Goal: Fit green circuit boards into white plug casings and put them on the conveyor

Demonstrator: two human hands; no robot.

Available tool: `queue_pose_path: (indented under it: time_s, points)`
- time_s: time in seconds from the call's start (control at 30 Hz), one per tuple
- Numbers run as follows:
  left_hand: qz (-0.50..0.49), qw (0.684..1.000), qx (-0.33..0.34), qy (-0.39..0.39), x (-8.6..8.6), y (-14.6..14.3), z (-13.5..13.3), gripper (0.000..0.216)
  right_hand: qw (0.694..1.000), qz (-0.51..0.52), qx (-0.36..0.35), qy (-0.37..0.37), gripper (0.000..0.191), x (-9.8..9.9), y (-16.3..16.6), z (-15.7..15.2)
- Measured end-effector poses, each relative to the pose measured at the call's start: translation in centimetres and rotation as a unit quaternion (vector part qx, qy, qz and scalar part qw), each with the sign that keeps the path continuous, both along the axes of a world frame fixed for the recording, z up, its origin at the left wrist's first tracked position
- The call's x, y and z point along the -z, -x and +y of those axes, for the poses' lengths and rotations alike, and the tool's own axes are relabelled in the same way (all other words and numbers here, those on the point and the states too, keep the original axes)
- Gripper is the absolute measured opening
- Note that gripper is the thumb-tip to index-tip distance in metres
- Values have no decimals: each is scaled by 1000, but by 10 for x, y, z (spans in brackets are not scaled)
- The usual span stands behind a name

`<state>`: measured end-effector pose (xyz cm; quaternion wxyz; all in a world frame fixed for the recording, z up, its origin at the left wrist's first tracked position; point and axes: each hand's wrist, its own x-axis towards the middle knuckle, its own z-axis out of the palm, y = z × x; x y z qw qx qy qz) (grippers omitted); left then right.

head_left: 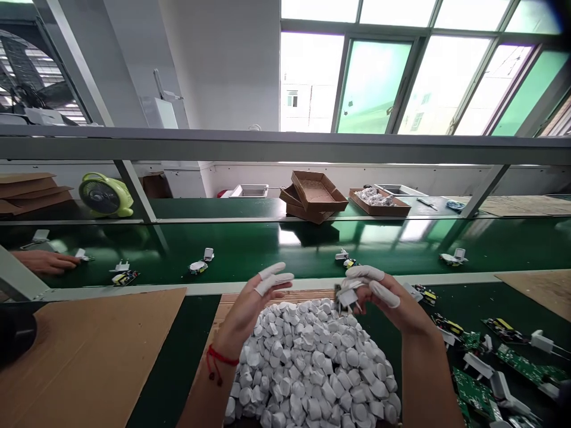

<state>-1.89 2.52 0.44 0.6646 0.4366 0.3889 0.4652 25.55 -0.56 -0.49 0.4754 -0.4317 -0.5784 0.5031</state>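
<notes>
My right hand [397,300], white covers on some fingertips, pinches a small white plug part with a circuit board [347,297] above the far right edge of the pile. My left hand [263,288] is raised over the pile's far left side, fingers extended and apart with nothing in them. White covers are on its fingertips too, and a red string is on the wrist. Between my forearms lies a large heap of small white cap-like pieces [312,362] on brown cardboard [213,333].
Several circuit boards with white plug parts [477,386] lie at my right. Similar assemblies [198,267] sit spaced along the green belt [250,252]. Another person's hand [47,261] touches one at far left. A metal rail [285,145] crosses ahead; cardboard trays [316,193] stand behind.
</notes>
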Motion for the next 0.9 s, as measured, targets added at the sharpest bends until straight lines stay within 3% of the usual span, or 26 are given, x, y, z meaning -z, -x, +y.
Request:
queue_pose_path:
  time_s: [0.07, 0.17, 0.23, 0.3, 0.37, 0.43, 0.53, 0.6, 0.7, 0.8, 0.9]
  points:
    - [47, 997, 53, -17, 6, -10, -4, 31, 996, -9, -86, 12, 66, -2, 11, -3]
    - [78, 979, 186, -35, 17, -19, -8, 21, 978, -15, -208, 27, 76, 2, 28, -1]
    - [70, 964, 254, -30, 24, -19, -10, 25, 965, 19, -260, 17, 72, 5, 37, 4]
    - [51, 962, 267, -16, 28, -16, -9, 31, 959, 71, -273, 3, 64, 6, 44, 9]
    - [34, 967, 252, 1, 28, -10, -8, 40, 967, 108, -232, -8, 59, 5, 49, 12]
    - [18, 973, 229, 18, 25, -5, -5, 43, 983, 112, -144, -25, 56, 2, 52, 15]
    - [-16, 987, 158, 34, 17, 1, 1, 33, 998, 47, -22, -34, 49, -1, 53, 18]
    - [-55, 994, 89, 45, 13, 4, 6, 28, 999, -22, 3, -27, 46, 0, 54, 22]
    - [-136, 988, 2, 72, 10, 7, 14, 34, 990, -135, -16, -34, 41, 2, 63, 25]
    - [-197, 974, -58, 99, 8, 10, 19, 37, 953, -293, -45, -69, 33, 6, 83, 24]
    - [-199, 969, -91, 111, 5, 12, 19, 36, 859, -494, -78, -111, 28, 13, 108, 21]
